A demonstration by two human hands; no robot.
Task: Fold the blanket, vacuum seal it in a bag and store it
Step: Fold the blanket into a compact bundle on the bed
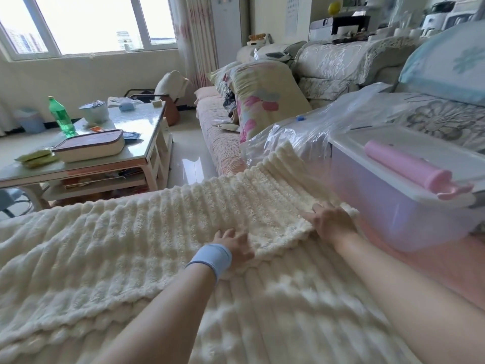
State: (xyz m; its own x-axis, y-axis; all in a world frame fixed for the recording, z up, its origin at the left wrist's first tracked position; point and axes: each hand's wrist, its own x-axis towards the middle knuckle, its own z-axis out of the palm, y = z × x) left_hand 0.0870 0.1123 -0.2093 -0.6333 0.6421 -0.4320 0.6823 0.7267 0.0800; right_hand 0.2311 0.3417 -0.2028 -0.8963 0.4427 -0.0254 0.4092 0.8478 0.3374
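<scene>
Reaching forward, you have both hands on the cream ribbed blanket, which is spread across the sofa seat in front of you and fills the lower half of the view.

- Blanket: one layer is folded over another; the short edge of the upper layer runs between your two hands.
- Left hand: rests at the near end of that edge, fingers spread, tips sunk into the pile. You cannot tell from this view whether it pinches the edge or only presses on it. A light blue wristband is on this wrist.
- Right hand: lies flat on the far corner of the upper layer, fingers straight, grasping nothing.
- Vacuum bag: clear plastic, crumpled, on the sofa just beyond the blanket's far end; its blue valve faces up.
- Storage box: translucent, white lid on, just to the right of your right hand and touching the blanket's edge.
- Pink hand pump: lies across the box lid.
- Floral pillow: leans on the sofa behind the bag.
- Coffee table: to the left, carrying a green bottle.
</scene>
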